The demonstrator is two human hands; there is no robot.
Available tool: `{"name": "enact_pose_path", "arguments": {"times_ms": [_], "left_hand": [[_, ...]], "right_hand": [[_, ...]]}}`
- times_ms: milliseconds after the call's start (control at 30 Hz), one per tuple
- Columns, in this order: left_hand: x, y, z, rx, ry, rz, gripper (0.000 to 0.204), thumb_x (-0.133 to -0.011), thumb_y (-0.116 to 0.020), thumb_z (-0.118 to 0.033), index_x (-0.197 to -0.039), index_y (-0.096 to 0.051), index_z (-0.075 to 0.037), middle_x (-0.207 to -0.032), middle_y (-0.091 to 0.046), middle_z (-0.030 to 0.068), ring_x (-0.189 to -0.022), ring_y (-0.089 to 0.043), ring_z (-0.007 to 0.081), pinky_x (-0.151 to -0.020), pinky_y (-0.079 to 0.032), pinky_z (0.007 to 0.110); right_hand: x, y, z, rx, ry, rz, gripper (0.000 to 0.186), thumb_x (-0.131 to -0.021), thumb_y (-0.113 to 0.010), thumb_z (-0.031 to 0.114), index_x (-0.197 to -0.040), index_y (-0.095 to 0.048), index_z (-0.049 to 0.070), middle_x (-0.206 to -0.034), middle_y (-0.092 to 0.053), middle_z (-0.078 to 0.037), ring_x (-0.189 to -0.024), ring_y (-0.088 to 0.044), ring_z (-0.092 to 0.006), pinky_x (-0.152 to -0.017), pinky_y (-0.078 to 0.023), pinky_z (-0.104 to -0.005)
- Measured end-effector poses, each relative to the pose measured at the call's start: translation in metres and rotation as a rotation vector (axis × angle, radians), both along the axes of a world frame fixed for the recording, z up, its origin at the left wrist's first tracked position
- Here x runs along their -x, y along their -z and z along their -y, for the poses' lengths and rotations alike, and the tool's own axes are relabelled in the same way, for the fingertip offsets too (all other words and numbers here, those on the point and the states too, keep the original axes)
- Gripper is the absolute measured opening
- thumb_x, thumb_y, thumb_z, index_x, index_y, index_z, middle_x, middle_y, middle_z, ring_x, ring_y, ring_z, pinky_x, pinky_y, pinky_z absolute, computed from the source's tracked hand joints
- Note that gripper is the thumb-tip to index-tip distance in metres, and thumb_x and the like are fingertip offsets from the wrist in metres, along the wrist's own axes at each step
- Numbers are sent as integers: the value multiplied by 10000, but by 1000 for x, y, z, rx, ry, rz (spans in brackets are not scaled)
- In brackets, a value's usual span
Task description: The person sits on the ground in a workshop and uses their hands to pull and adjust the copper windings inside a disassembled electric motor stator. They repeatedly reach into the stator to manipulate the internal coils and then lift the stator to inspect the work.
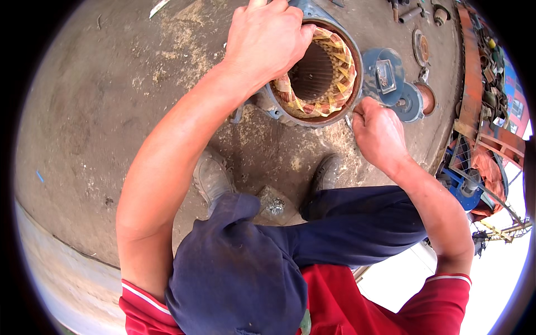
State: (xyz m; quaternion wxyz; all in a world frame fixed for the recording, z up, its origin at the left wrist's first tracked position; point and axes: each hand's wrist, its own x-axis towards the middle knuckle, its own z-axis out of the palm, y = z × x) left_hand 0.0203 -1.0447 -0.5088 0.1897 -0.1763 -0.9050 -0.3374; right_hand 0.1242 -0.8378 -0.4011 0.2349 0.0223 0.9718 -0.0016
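An electric motor housing (358, 56) stands before me on the ground, blue-grey and round, with its open end facing up. Inside it sits a ring of copper windings (341, 84) laced with yellowish tape, around a dark slotted bore. My left hand (267, 39) is closed over the far left rim, its thumb across the windings; the fingertips are partly hidden at the top of the picture. Beside the housing's near right edge, my right hand (379, 131) is a closed fist. A thin, shiny bit shows by its fingers, too little to name.
Right of the housing lie a blue round cover (384, 75) and a blue flanged part (410, 103). A metal ring (421, 47) is farther off. Between my shoes rests a small tray of fasteners (274, 206). Scrap is piled behind a rusty beam (468, 67) at the right.
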Motion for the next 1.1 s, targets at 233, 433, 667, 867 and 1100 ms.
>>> {"name": "enact_pose_path", "arguments": {"times_ms": [233,433,667,867,1100], "left_hand": [[0,0,-4,1,-27,27,314,-886,-714,-305,-943,-761,1,-1055,-725,160,-1255,-572,353,-986,-508,478],[0,4,0,58,-13,1,332,-947,-678,-334,-1008,-756,-17,-1040,-725,156,-1263,-569,373,-1031,-484,484],[1,1,-2,101,-15,-3,345,-956,-680,-345,-1028,-762,-18,-1029,-730,153,-1259,-584,365,-1017,-500,484],[3,6,-4,74,-34,-16,332,-944,-690,-326,-1029,-764,-14,-1018,-730,158,-1258,-584,370,-1013,-495,495],[0,3,-4,73,-25,21,318,-936,-698,-301,-1051,-763,-12,-1028,-729,156,-1279,-569,375,-999,-494,508]], "right_hand": [[-20,5,67,217,71,118,227,-953,-569,183,-983,-590,-41,-813,-685,-308,-826,-683,-503,-792,-533,-582],[-22,11,26,104,-21,39,198,-959,-563,194,-1021,-608,12,-816,-695,-283,-791,-684,-487,-772,-535,-583],[37,4,-41,-161,-391,-88,158,-972,-584,202,-955,-571,46,-744,-690,-216,-726,-691,-432,-674,-547,-532],[104,4,-53,-117,-739,-288,148,-982,-609,194,-939,-523,82,-724,-663,-164,-671,-666,-394,-589,-520,-479],[98,5,-52,68,-496,-105,174,-996,-573,232,-992,-605,62,-808,-693,-209,-798,-674,-446,-702,-535,-541]]}}
